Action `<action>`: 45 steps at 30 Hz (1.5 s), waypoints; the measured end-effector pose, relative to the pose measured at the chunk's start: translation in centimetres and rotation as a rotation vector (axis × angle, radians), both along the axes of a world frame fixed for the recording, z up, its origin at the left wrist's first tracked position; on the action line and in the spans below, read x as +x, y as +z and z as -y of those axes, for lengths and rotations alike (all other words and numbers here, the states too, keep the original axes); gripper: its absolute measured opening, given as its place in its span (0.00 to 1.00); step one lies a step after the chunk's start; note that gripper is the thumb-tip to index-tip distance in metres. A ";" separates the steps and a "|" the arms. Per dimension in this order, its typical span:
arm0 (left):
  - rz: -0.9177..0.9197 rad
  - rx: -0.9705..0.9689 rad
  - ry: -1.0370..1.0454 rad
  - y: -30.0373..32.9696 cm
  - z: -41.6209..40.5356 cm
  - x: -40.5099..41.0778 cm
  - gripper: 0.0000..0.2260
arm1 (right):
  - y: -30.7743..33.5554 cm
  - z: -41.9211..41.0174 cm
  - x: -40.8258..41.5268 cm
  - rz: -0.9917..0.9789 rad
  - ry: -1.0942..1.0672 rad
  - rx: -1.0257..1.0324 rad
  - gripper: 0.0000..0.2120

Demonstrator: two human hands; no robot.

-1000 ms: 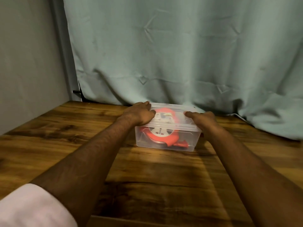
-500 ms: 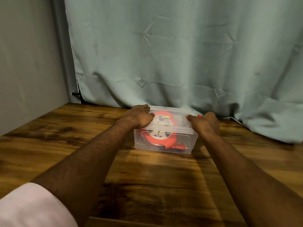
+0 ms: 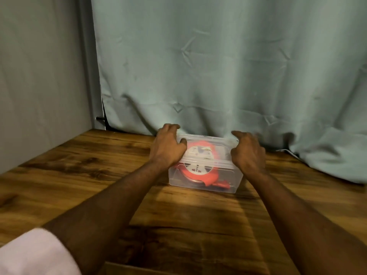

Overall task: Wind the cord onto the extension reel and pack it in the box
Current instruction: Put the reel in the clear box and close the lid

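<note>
At centre frame, against the foot of the curtain (image 3: 218,66), the clear plastic box (image 3: 204,180) sits on the wooden table (image 3: 79,175) between the two hands. Lid (image 3: 216,141) on the box. Inside: red extension reel (image 3: 200,165), white socket face toward the camera, lying tilted; a red plug end (image 3: 223,184) rests at the box floor, lower right corner. Left hand (image 3: 166,149): palm down over the lid's left edge, fingers spread and loosely curled, fingertips at or just on the lid; contact cannot be judged firmly. Right hand (image 3: 248,151): just beside the box's right end, fingers apart, index extended toward the far corner, gripping nothing. Both forearms reach up from the lower frame; a pale sleeve (image 3: 33,253) shows at lower left.
</note>
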State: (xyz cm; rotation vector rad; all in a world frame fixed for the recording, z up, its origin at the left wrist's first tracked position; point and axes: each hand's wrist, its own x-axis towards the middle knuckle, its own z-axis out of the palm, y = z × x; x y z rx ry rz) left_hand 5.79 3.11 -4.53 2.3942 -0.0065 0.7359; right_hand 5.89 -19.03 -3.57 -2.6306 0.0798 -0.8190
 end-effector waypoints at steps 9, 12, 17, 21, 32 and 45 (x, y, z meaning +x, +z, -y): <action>-0.718 -1.127 -0.144 -1.2 -2.2 0.1 0.18 | 0.4 0.2 0.5 -0.177 0.056 -0.039 0.18; -0.526 -1.023 -0.100 -1.1 -2.0 1.2 0.19 | 0.2 0.1 0.6 -0.163 0.053 -0.024 0.18; -0.212 -0.401 0.150 -0.5 -1.2 1.4 0.20 | 0.2 0.2 0.7 -0.153 0.052 -0.005 0.18; -0.191 -0.400 0.181 -0.7 -1.2 1.2 0.20 | 0.4 0.1 0.6 -0.153 0.045 -0.023 0.19; -0.051 -0.337 0.210 -1.0 0.2 0.2 0.08 | 0.3 0.1 0.6 -0.130 0.030 0.005 0.17; 0.331 0.413 -0.080 -6.1 0.0 -9.7 0.25 | -7.4 -1.5 -8.9 0.364 0.103 0.197 0.16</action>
